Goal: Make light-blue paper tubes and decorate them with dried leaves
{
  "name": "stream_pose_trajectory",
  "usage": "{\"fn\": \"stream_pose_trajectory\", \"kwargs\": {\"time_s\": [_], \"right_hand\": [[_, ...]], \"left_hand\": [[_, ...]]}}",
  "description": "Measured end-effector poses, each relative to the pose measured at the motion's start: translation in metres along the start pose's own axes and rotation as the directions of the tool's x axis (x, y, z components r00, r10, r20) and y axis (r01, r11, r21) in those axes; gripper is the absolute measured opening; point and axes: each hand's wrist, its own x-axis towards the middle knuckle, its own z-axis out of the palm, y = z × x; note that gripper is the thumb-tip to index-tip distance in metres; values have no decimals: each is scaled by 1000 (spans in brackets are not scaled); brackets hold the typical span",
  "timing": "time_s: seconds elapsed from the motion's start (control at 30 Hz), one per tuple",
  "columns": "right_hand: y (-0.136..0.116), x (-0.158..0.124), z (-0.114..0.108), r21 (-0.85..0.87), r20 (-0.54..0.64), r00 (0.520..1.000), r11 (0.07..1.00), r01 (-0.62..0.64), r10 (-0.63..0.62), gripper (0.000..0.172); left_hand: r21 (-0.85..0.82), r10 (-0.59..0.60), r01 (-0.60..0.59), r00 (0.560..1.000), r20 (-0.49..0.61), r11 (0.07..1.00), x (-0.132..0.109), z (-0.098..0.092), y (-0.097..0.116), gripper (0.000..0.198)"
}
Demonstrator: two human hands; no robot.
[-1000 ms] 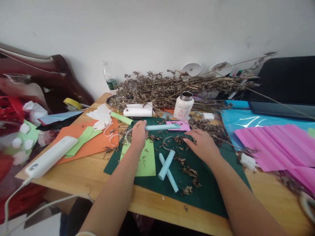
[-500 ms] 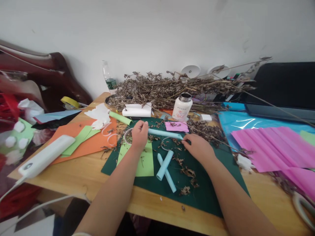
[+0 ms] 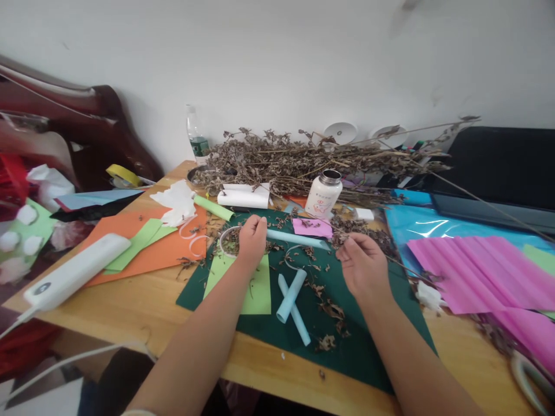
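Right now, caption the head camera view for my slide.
Left hand holds a pale blue tube over a green mat where two more tubes lie crossed.

free: front-right mat [image 3: 361, 353] | obstacles: held blue tube [image 3: 297, 238], white bottle [image 3: 323, 196] behind

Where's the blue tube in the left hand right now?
In the head view, the held blue tube extends just right of centre, from the left hand toward the right hand, over the green mat and in front of the pink slip.

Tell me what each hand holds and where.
The left hand grips the far blue paper tube by its left end. Whether the right hand holds anything cannot be told.
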Motion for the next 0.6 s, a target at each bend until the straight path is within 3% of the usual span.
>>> {"fn": "stream_pose_trajectory", "kwargs": {"time_s": [0.1, 0.27, 0.47, 0.6], "right_hand": [[6, -2, 3, -33, -13, 1000, 999, -5, 4, 12], [11, -4, -2, -203, 15, 999, 978, 47, -45, 12], [5, -4, -5, -411, 195, 950, 859, 306, -245, 5], [0, -2, -6, -488, 287, 904, 765, 421, -315, 2]], "left_hand": [[51, 42, -44, 998, 41, 998, -4, 3, 2, 25], [-19, -39, 40, 999, 23, 999, -5, 7, -1, 24], [-115, -133, 132, 991, 2, 984, -2, 9, -2, 23], [-134, -120, 123, 992, 33, 983, -2, 9, -1, 23]]}}
